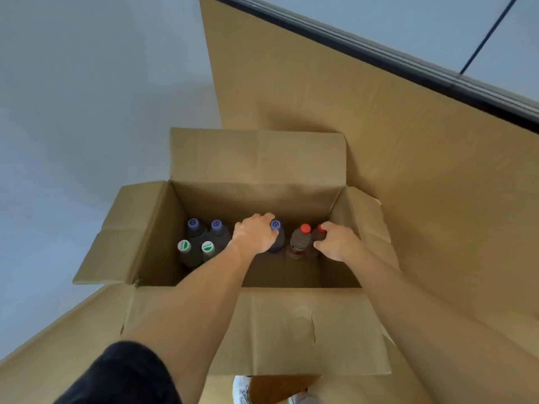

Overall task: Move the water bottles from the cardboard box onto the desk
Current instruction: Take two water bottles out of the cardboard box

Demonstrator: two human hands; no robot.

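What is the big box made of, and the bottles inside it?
The box looks like plain brown cardboard: matte, with creased flaps and torn edges. The bottles seem to be see-through plastic with coloured screw caps, though the dim inside makes that uncertain.

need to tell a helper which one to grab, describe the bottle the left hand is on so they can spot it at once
Look inside the open brown cardboard box on the floor. Near the middle of the upright bottles, the left hand grips a dark plastic bottle with a purple cap. Unlike the two other purple-capped bottles at the left end, it stands next to the red-capped bottle.
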